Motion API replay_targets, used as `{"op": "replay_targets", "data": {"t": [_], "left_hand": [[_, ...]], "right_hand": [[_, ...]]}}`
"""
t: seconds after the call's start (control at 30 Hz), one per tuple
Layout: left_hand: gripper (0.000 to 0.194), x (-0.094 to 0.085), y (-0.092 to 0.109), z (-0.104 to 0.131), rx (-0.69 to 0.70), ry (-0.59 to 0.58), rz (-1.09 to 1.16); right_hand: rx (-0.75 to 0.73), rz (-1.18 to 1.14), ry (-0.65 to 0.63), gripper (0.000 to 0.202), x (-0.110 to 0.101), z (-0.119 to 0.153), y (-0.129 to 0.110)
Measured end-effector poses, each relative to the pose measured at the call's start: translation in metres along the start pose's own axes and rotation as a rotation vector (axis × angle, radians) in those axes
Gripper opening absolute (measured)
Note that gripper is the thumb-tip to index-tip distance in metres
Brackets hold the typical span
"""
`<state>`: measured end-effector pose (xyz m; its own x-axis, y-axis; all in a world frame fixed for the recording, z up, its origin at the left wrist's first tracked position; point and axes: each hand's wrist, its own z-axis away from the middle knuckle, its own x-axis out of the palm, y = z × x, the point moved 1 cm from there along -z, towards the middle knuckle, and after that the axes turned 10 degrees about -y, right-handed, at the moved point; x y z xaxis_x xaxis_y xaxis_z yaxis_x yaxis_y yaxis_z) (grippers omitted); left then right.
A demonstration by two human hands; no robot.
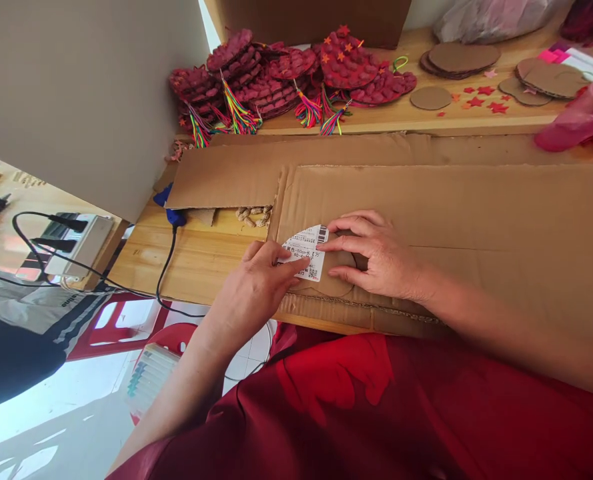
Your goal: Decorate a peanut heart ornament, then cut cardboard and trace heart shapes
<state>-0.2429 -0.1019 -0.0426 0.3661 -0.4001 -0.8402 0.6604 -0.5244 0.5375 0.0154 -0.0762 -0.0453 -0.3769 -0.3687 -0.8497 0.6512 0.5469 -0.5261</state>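
A round cardboard disc (333,288) lies flat on a large cardboard sheet (456,213), near its left end. Stuck on the disc is a white printed label (309,235) with a barcode, its upper left edge following the disc's curve. My left hand (259,280) rests on the disc's left side, its index finger stretched over the label and other fingers bent. From the right, my right hand (376,257) lies over the disc with fingers spread, fingertips touching the label and the cardboard. Both palms hide parts of the disc's rim.
Dark red decorated discs with colourful tassels (241,110) are piled on the back shelf. Cardboard circles (459,59), red stars (486,91) and a pink cup (576,117) sit further right. Peanuts (253,215) and a blue corded tool (176,217) lie left, near a power strip (79,247).
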Motion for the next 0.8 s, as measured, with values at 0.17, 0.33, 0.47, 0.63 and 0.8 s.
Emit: {"op": "replay_targets", "data": {"t": [0.17,0.33,0.47,0.63,0.8], "left_hand": [[0.029,-0.001,0.008,-0.001,-0.028,-0.010,0.000],[0.043,0.008,0.003,0.005,-0.005,-0.010,0.027],[0.046,0.015,-0.002,0.008,-0.011,-0.002,0.039],[0.041,0.019,-0.004,0.007,-0.005,0.029,0.007],[0.039,0.020,-0.003,0.006,-0.003,0.069,-0.033]], "right_hand": [[0.013,-0.005,-0.011,0.035,0.000,0.001,0.000],[0.018,-0.017,-0.014,0.035,-0.002,0.002,-0.001],[0.026,-0.030,-0.020,0.035,-0.003,0.002,-0.002],[0.029,-0.049,-0.031,0.038,-0.004,0.002,-0.002],[0.041,-0.067,-0.054,0.038,-0.006,0.002,-0.003]]}}
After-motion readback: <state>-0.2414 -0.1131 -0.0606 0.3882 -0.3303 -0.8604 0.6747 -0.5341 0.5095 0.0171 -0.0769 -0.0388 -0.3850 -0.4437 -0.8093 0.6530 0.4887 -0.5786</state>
